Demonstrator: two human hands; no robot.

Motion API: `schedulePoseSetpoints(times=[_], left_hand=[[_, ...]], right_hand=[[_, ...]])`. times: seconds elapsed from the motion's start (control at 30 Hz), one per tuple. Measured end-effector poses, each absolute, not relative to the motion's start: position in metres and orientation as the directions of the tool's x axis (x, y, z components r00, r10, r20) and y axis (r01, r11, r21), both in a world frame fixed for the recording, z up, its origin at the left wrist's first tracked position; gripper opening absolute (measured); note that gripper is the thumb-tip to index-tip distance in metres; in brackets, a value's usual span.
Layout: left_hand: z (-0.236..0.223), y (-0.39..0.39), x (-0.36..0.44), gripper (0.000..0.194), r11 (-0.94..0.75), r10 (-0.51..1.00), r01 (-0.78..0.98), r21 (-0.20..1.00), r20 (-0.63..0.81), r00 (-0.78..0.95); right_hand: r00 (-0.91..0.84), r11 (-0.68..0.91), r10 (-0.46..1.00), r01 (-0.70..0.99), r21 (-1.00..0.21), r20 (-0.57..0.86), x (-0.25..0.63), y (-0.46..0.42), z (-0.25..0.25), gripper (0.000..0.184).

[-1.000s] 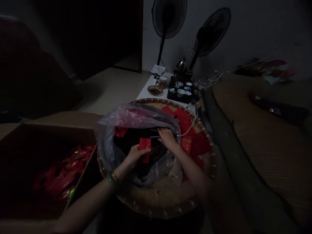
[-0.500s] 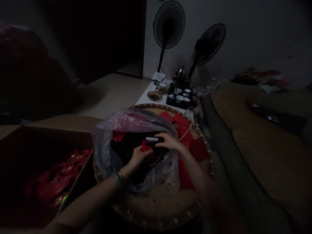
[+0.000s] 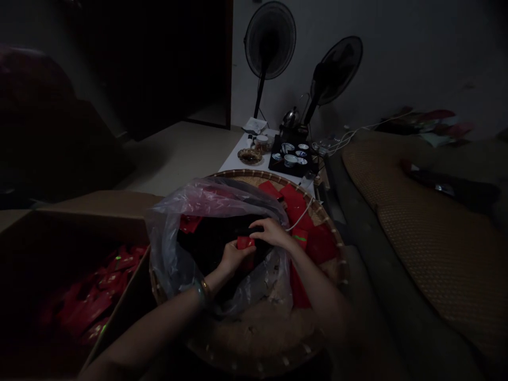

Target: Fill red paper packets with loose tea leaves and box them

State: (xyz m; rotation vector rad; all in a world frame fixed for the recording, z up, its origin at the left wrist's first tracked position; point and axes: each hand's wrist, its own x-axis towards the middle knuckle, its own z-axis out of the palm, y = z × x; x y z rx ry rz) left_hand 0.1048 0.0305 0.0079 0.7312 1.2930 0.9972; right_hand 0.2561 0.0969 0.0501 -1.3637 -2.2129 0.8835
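My left hand (image 3: pixel 230 257) is closed on a small red packet (image 3: pixel 245 244), held over the mouth of a clear plastic bag (image 3: pixel 206 203) full of dark items. My right hand (image 3: pixel 270 233) is curled over the packet's top edge, fingers pressed on it and on something dark I cannot make out. The bag rests in a round woven tray (image 3: pixel 270 333) in front of me. Several more red packets (image 3: pixel 301 209) lie on the tray to the right of the bag.
A cardboard box (image 3: pixel 79 248) at the left holds many red packets. Beyond the tray stands a low white table with a tea set (image 3: pixel 291 153) and a kettle. Two standing fans (image 3: pixel 270 42) are by the wall. A woven mat (image 3: pixel 428 222) covers a couch on the right.
The dark item with a pale strip that my right hand carried has gone down into the red packet. Both hands have drawn closer together over the bag.
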Motion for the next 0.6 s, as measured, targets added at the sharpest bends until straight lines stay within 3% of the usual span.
schedulePoseSetpoints(times=[0.33,0.6], left_hand=[[0.005,0.036,0.097,0.049,0.49,0.87,-0.216,0.845,-0.488,0.066],[0.005,0.033,0.097,0.044,0.46,0.885,-0.224,0.859,-0.465,0.036]], right_hand=[[-0.385,0.155,0.92,0.533,-0.832,-0.076,0.263,0.105,0.047,0.034],[-0.463,0.24,0.884,0.566,-0.789,-0.063,0.262,0.102,0.044,0.036]])
